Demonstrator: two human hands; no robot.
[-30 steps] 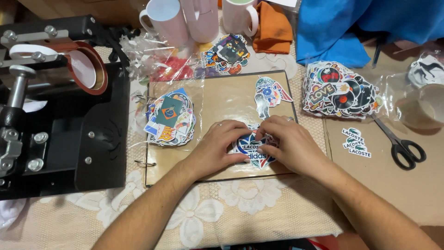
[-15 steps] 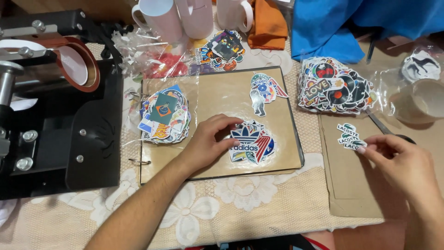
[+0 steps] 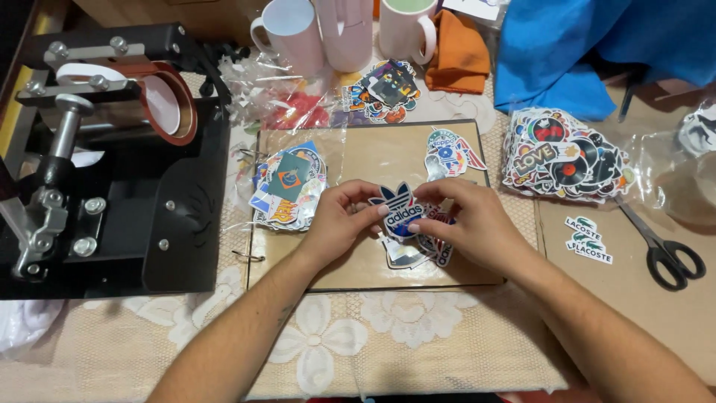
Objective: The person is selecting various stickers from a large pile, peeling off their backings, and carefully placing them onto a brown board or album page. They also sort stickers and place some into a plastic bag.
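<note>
both hands (image 3: 339, 224) (image 3: 470, 220) pinch a leaf-shaped sticker (image 3: 397, 210), tips pointing away.

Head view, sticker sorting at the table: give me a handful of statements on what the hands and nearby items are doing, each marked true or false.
1. Both hands hold one sticker between them. True: the left hand and right hand pinch the blue and white sticker above the brown board.
2. The scissors lie shut on the left, beside the press. False: the black-handled scissors lie on the right, away from the black mug press.
3. A bagged pile of stickers sits on the board left of the hands. True: the bagged stickers lie there.
4. The right hand holds the scissors. False: its grip is on the sticker.
5. White mugs stand at the far edge. True: one white mug is there.
</note>
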